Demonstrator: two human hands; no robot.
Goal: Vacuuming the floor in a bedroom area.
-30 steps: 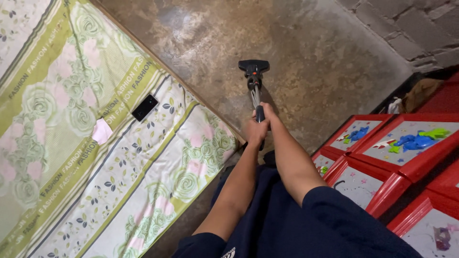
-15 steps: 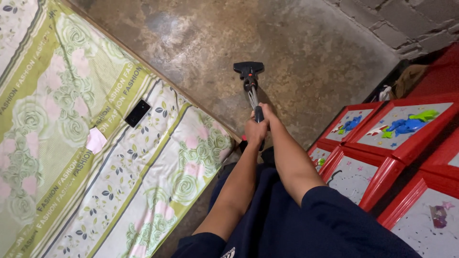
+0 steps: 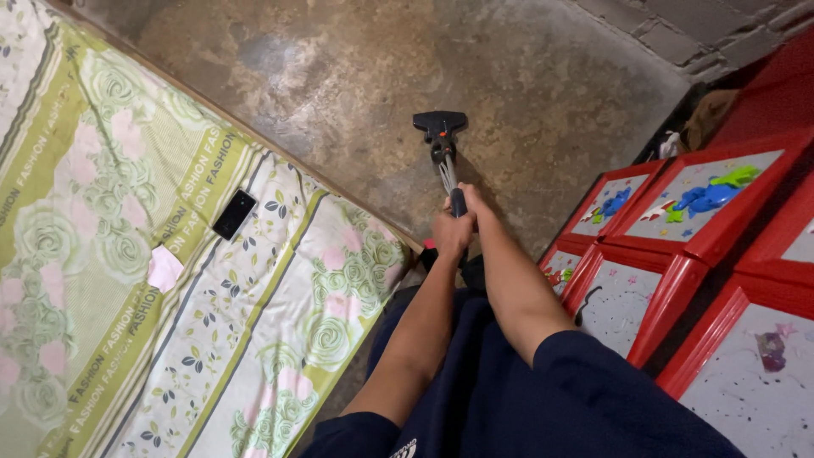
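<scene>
Both of my hands grip the dark handle of a long-handled floor tool [image 3: 447, 165]. My left hand [image 3: 451, 234] wraps the handle from the left. My right hand [image 3: 471, 203] holds it just above, partly hidden behind the left. The tool's metal shaft runs away from me to a black head [image 3: 440, 123] resting on the bare concrete floor [image 3: 356, 76]. My dark blue sleeves and clothing fill the bottom of the view.
A mattress [image 3: 127, 254] in a green and pink floral sheet lies along the left, with a black phone [image 3: 234, 214] and a pink paper scrap [image 3: 164, 268] on it. Red plastic drawer units [image 3: 678, 246] stand at the right. A brick wall [image 3: 678, 34] closes the far right.
The view has drifted so the mattress and red drawers shift left and up. The tool's head stays at about the same spot on the floor, and my grip is unchanged.
</scene>
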